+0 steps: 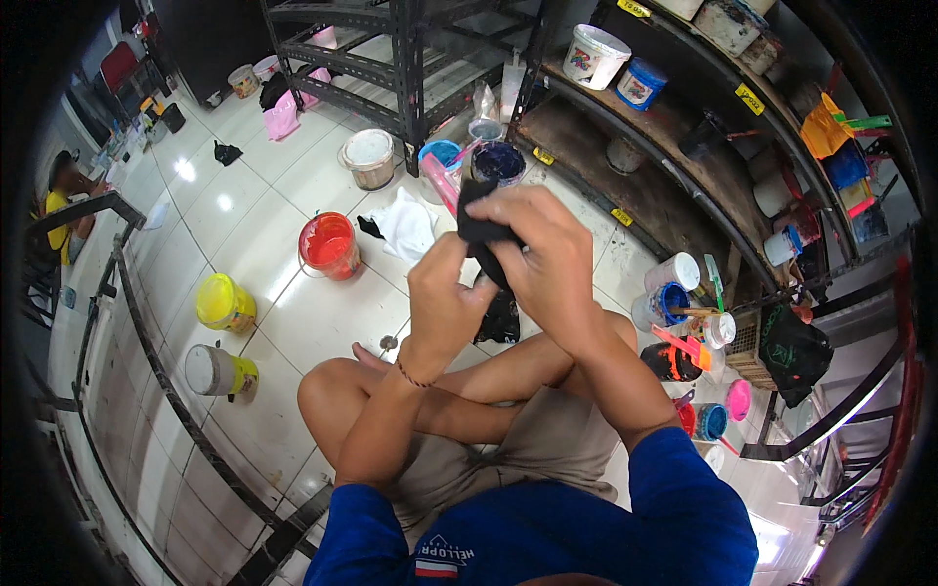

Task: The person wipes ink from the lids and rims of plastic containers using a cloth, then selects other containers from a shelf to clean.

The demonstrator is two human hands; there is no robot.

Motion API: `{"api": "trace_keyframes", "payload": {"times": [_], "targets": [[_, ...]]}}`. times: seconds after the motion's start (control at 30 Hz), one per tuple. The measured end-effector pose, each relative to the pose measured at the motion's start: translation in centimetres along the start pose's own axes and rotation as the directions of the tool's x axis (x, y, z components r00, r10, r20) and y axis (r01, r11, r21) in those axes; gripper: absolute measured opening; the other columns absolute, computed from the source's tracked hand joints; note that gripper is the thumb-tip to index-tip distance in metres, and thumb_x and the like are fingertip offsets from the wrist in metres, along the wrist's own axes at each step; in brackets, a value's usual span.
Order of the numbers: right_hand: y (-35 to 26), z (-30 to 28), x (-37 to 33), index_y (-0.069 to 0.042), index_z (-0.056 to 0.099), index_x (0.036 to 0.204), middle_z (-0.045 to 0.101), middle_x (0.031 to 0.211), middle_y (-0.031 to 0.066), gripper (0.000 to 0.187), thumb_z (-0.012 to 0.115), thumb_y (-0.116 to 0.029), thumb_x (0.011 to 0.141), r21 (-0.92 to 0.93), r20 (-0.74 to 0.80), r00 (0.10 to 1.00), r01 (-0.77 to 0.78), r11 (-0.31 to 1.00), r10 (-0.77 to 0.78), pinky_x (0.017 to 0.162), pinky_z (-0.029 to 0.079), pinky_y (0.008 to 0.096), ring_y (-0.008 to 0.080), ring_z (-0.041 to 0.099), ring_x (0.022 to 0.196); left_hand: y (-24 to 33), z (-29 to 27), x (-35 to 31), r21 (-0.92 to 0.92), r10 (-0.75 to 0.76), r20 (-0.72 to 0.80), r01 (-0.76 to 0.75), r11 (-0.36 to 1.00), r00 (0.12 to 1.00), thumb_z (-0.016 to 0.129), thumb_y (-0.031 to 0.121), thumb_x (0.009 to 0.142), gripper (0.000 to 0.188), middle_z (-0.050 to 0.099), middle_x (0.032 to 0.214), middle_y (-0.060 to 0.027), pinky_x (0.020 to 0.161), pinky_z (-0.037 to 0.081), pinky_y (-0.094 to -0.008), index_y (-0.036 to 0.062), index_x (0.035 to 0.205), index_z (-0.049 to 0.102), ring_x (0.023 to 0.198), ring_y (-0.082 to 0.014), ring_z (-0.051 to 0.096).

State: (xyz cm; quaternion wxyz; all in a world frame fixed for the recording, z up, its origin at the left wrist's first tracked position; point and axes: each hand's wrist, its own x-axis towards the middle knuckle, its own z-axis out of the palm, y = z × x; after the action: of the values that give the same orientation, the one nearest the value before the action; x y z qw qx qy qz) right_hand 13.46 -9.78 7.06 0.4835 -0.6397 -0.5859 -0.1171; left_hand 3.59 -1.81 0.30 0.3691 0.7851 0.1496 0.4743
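Observation:
Both hands meet in front of me over my crossed legs. My right hand (542,239) pinches a bunched black cloth (479,213), its fingers closed over the top. My left hand (445,298) is curled close below, thumb and fingers closed at the cloth's lower edge. From the cloth a pink, see-through flat tool (442,184), like a spatula or scraper, sticks up and to the left. Its lower part is hidden by cloth and fingers. A white cloth (405,227) and a black plastic piece (500,317) lie on the floor beyond and below the hands.
Ahead stand a red paint bucket (330,246), a white tub (369,159), a blue tub (440,154) and a dark purple one (498,163). Yellow buckets (226,303) are left; paint pots (674,361) and shelves (625,127) right. A metal frame (161,366) curves at left. Another person (70,200) sits far left.

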Motion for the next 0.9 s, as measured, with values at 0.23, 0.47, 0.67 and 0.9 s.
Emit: {"api": "trace_keyframes", "payload": {"times": [0.23,0.47,0.67,0.9], "targets": [[-2.5,-1.0,0.8,-0.003,0.067,0.098,0.062,0.093,0.0146,0.025,0.068,0.0,0.073,0.053,0.028,0.997,-0.074,0.996,0.072,0.077,0.05,0.0389,0.0345,0.062,0.087,1.9,-1.7,1.1,-0.005,0.003,-0.008,-0.004,1.0,1.0,0.072,0.002,0.069,0.026,0.057,0.079,-0.0179,0.062,0.046,-0.0415,-0.0023,0.09,0.058,0.073,-0.038,0.058],[-2.3,-0.6,4.7,-0.002,0.067,0.096,0.062,0.093,0.0167,0.019,0.067,-0.002,0.077,0.177,-0.018,0.989,-0.14,0.974,0.145,0.078,0.048,0.0407,0.0373,0.061,0.086,3.3,-1.9,1.2,0.073,0.202,-0.02,-0.2,0.977,0.979,0.069,-0.003,0.068,0.027,0.059,0.083,-0.017,0.066,0.048,-0.0413,-0.003,0.094,0.06,0.077,-0.0384,0.059],[-3.4,-1.4,1.4,0.001,0.066,0.097,0.065,0.094,0.0143,0.023,0.07,0.001,0.074,0.186,-0.068,0.98,-0.173,0.967,0.189,0.08,0.049,0.0347,0.0287,0.065,0.088,3.1,-3.1,1.8,0.119,0.178,0.011,-0.178,0.977,0.984,0.062,-0.008,0.066,0.025,0.054,0.079,-0.0193,0.063,0.045,-0.0438,-0.0038,0.091,0.056,0.075,-0.0403,0.057],[-0.6,-4.2,6.5,0.0,0.069,0.1,0.07,0.088,0.0073,0.02,0.069,-0.009,0.082,0.347,-0.054,0.941,-0.296,0.89,0.334,0.072,0.049,0.0269,0.0126,0.063,0.078,6.4,-4.0,2.8,0.228,0.28,-0.002,-0.272,0.935,0.96,0.071,-0.001,0.071,0.021,0.06,0.083,-0.0146,0.065,0.049,-0.0377,-0.0007,0.087,0.059,0.075,-0.0315,0.06]]}}
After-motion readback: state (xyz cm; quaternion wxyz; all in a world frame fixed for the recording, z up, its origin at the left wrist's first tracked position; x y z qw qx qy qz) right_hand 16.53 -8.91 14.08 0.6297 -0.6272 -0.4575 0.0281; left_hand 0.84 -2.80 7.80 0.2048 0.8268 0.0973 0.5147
